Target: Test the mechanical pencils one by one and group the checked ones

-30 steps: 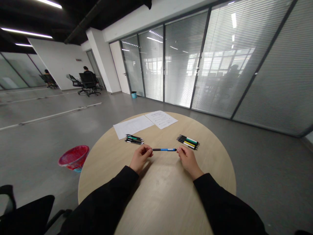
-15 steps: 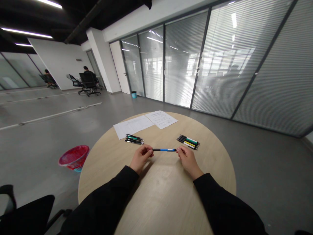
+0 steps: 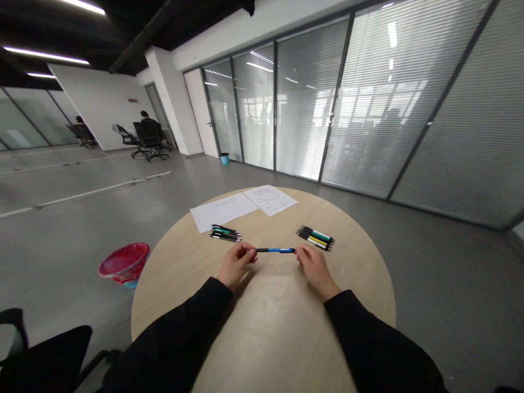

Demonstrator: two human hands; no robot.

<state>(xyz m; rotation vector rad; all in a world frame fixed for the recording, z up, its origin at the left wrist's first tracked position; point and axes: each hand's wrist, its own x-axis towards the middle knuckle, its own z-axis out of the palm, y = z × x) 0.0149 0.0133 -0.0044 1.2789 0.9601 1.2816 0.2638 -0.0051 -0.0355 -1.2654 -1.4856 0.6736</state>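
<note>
A blue and black pen (image 3: pixel 275 250) is held level between my two hands, just over the table. My left hand (image 3: pixel 238 263) pinches its black end. At the other end, the fingertips of my right hand (image 3: pixel 313 266) close on the dark tip. Beyond my left hand lies a group of pens (image 3: pixel 225 233), black with some green. Another row of pens (image 3: pixel 315 237), with green, yellow and white barrels, lies just past my right hand.
Two printed sheets (image 3: pixel 223 210) lie at the far side of the round wooden table (image 3: pixel 270 338). A red basket (image 3: pixel 125 263) stands on the floor at left, near a black chair (image 3: pixel 53 355). A person (image 3: pixel 145 117) sits far back.
</note>
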